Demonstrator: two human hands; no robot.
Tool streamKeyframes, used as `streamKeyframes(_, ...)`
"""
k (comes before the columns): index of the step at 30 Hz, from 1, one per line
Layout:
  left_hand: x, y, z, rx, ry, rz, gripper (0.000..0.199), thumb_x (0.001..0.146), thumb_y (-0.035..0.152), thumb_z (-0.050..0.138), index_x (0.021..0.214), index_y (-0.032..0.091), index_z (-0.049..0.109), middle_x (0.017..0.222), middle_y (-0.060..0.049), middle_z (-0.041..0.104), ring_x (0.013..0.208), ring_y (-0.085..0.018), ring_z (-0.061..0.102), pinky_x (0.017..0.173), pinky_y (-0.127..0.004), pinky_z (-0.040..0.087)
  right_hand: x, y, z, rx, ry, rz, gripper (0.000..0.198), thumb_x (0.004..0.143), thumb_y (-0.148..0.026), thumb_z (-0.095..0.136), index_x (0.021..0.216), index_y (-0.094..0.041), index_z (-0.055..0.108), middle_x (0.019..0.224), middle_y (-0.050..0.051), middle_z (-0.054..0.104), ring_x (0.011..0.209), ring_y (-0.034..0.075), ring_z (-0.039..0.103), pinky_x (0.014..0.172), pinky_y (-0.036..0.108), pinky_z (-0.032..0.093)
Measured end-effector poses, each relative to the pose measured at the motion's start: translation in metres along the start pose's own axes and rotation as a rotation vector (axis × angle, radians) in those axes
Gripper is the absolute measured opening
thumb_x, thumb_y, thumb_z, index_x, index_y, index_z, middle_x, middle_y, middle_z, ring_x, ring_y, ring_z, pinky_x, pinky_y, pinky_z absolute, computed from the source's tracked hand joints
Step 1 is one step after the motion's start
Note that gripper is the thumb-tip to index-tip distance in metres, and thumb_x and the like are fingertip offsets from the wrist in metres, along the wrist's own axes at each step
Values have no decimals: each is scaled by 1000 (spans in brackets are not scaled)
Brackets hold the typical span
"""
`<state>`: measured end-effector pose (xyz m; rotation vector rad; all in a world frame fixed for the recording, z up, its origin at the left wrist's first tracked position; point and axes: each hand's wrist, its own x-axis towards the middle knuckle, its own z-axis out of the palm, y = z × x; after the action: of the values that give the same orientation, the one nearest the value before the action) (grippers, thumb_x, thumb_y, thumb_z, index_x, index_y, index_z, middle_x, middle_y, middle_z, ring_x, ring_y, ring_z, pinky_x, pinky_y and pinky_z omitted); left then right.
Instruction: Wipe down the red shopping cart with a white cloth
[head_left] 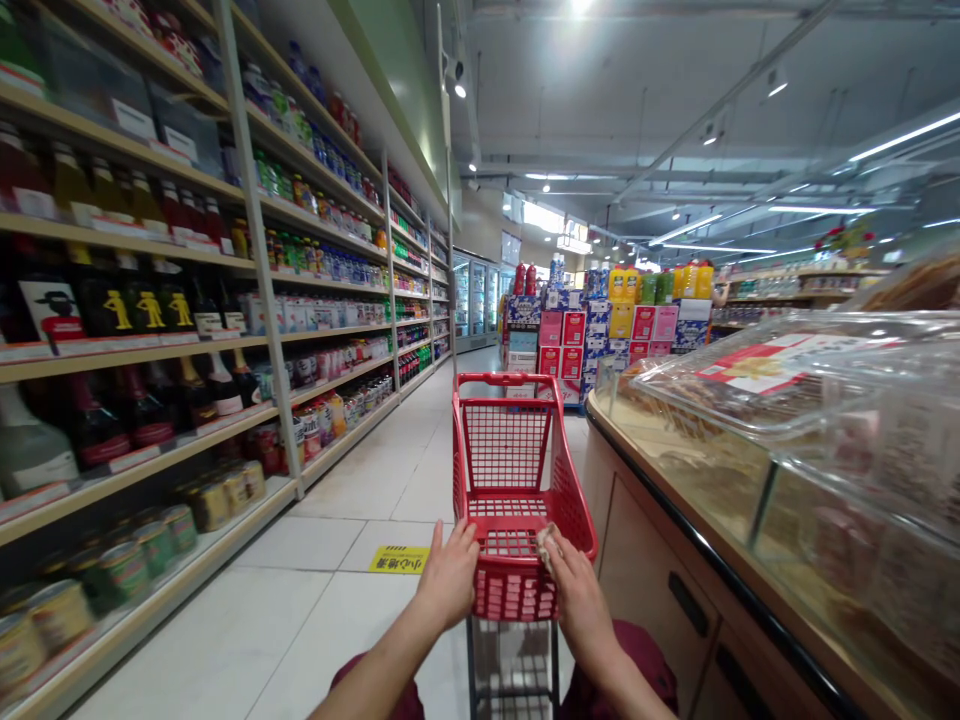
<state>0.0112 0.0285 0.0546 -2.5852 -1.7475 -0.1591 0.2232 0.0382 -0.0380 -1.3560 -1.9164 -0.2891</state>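
As the red cart (516, 508) extends ahead | left hand (452, 575) unclenched, touching it | right hand (576, 590) clasping pale wad (546, 540)

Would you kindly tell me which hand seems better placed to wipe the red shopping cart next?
Probably the right hand: it holds what looks like a crumpled tissue at the red shopping cart. The left hand is there too, but shows no tissue.

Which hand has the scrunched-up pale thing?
The right hand: it holds a crumpled pale wad, perhaps cloth, at the red cart. The left hand shows no wad.
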Motion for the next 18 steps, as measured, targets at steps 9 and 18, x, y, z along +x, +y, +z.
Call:
streamKeyframes(9,-2,21,-5,-48,45,37,41,66,24,41,103,14,55,114,-11,52,123,-23,28,106,-44,7,-8,25,5,-59,88,-83,62,76,-1,30,132,-27,27,133,6,38,122,19,33,97,42,33)
streamKeyframes(18,0,70,-3,69,10,101,44,67,30,44,103,7,56,103,-17,56,111,-30,37,105,-47,5,11,83,-23,52,-91,-139,43,82,-11,33,121,-22,47,126,9,46,117,18,41,96,38,36)
